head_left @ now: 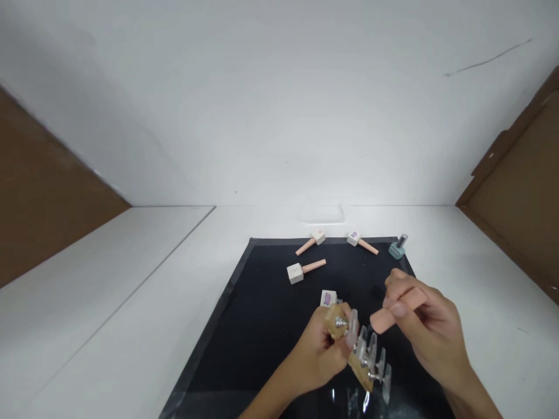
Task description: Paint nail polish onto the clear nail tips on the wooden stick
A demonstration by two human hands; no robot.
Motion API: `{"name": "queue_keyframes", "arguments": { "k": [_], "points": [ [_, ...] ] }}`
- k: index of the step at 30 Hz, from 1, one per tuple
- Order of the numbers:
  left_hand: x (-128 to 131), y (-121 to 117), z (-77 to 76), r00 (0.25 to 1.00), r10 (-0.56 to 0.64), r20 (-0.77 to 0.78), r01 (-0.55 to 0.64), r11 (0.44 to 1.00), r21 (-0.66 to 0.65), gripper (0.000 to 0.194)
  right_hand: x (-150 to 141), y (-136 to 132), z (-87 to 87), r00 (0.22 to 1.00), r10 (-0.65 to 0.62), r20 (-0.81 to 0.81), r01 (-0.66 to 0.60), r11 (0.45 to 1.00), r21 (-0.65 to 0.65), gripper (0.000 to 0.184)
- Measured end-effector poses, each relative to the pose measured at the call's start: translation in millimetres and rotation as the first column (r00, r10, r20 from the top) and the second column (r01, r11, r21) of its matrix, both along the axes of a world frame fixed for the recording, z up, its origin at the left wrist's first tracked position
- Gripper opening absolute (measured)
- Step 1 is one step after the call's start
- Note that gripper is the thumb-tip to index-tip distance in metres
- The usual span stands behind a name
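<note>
Noting from left: white peach-capped bottle (296,273) lying on black mat (253,337). Left hand (321,352) closed around the middle of a wooden stand (361,373), fingers covering part of it. Purple-marked bottle (328,297) just beyond, its lower part hidden by the hand. Stand: tan, tilted, bearing clear glossy nail tips (372,349) on metal posts; tips overlap, count uncertain. Teal bottle (396,251) at the mat's far right corner. Right hand (432,326) pinches a peach cap (381,320) beside the tips; any brush cannot be made out. Both forearms cut off below.
</note>
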State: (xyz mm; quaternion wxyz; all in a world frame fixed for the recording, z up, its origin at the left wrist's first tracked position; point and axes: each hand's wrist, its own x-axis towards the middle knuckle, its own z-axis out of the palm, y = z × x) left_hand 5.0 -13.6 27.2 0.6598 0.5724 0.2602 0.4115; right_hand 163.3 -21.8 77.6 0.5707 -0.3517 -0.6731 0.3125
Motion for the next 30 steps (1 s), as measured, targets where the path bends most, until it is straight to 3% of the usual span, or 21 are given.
{"name": "queue_keyframes", "arguments": {
  "k": [4, 8, 10, 13, 17, 21, 26, 30],
  "points": [
    [0.9, 0.9, -1.3, 0.997, -0.007, -0.079, 0.008, 1.000, 0.013, 0.052, 3.4, 1.3, -1.2, 0.997, 0.053, 0.047, -0.053, 0.999, -0.003, 0.029],
    [2.9, 3.3, -0.5, 0.989, 0.006, -0.151, 0.003, 0.998, 0.056, 0.052, 7.2, 4.1, -2.7, 0.998, -0.038, 0.050, 0.037, 0.999, 0.023, 0.033],
    [3.6, 4.6, -0.9, 0.986, 0.010, -0.168, 0.004, 0.997, 0.081, 0.051, 8.4, 5.3, -3.7, 0.999, -0.006, 0.035, 0.005, 1.000, 0.022, 0.032],
    [3.9, 5.5, -3.5, 0.983, 0.008, -0.182, 0.010, 0.995, 0.100, 0.051, 9.4, 6.1, -6.4, 0.995, 0.064, 0.082, -0.064, 0.998, 0.001, 0.030],
    [4.5, 5.3, -9.4, 0.982, 0.011, -0.189, 0.010, 0.994, 0.108, 0.050, 11.0, 5.5, -10.6, 0.996, -0.047, 0.070, 0.046, 0.999, 0.008, 0.033],
    [6.6, 5.7, -11.5, 0.981, 0.019, -0.194, 0.007, 0.991, 0.132, 0.047, 12.9, 5.5, -11.9, 0.995, 0.051, 0.090, -0.052, 0.999, 0.009, 0.032],
    [7.9, 6.6, -11.9, 0.974, 0.040, -0.223, -0.002, 0.986, 0.167, 0.038, 15.1, 7.4, -14.1, 0.996, -0.027, 0.084, 0.025, 0.999, 0.020, 0.032],
    [8.6, 8.1, -11.9, 0.976, 0.050, -0.211, -0.014, 0.986, 0.167, 0.036, 16.0, 8.6, -12.2, 0.990, 0.049, 0.132, -0.054, 0.998, 0.031, 0.031]
  ]
}}
